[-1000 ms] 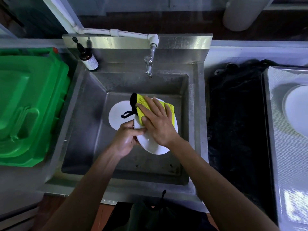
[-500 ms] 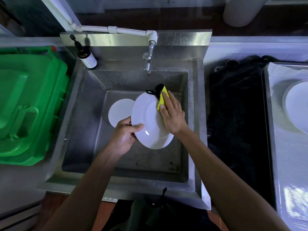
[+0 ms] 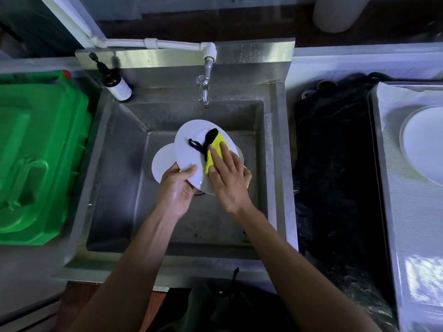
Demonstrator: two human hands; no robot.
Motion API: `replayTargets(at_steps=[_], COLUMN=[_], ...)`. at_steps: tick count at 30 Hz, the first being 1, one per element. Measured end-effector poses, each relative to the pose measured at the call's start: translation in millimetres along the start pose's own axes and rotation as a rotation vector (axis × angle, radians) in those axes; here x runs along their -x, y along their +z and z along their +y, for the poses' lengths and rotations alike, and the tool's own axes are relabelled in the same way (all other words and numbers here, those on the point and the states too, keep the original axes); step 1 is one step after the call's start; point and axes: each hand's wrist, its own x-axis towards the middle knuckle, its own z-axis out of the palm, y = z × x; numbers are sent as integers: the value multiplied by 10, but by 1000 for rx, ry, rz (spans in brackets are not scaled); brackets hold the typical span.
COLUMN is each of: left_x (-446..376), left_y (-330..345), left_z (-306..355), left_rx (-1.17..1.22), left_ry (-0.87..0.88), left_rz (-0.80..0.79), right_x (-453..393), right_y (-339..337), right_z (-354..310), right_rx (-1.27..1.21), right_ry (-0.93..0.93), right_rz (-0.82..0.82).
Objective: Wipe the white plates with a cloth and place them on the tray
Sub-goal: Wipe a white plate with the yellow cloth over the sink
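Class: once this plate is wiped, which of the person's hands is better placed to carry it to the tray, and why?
Probably the left hand: it already grips the plate, while the right hand presses the yellow cloth. The tray, though, lies on the right.

The white plate on the tray (image 3: 425, 142) at three o'clock is cut by the right edge, so only its left part shows, and the tray (image 3: 393, 188) itself runs out of the picture to the right and below. The second plate in the sink (image 3: 164, 164) lies mostly behind the held plate (image 3: 191, 149), only its left arc showing. Much of the yellow cloth (image 3: 215, 147) is covered by the right hand (image 3: 227, 178). The label on the brown bottle (image 3: 115, 85) at eleven o'clock is too small to read. The green bin lid (image 3: 38, 152) at nine o'clock is cut by the left edge.
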Motion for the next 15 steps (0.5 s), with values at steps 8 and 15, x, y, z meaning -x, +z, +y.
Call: replayTargets(at_steps=[8, 15], left_x=[3, -15], left_y=[72, -62], left_z=[-24, -119], left_rx=[119, 231], left_ry=[17, 5], left_rz=[41, 47], right_x=[214, 295], right_y=[167, 209], right_z=[-211, -91], right_rx=[38, 46], right_ry=[-49, -29], right_rz=[75, 92])
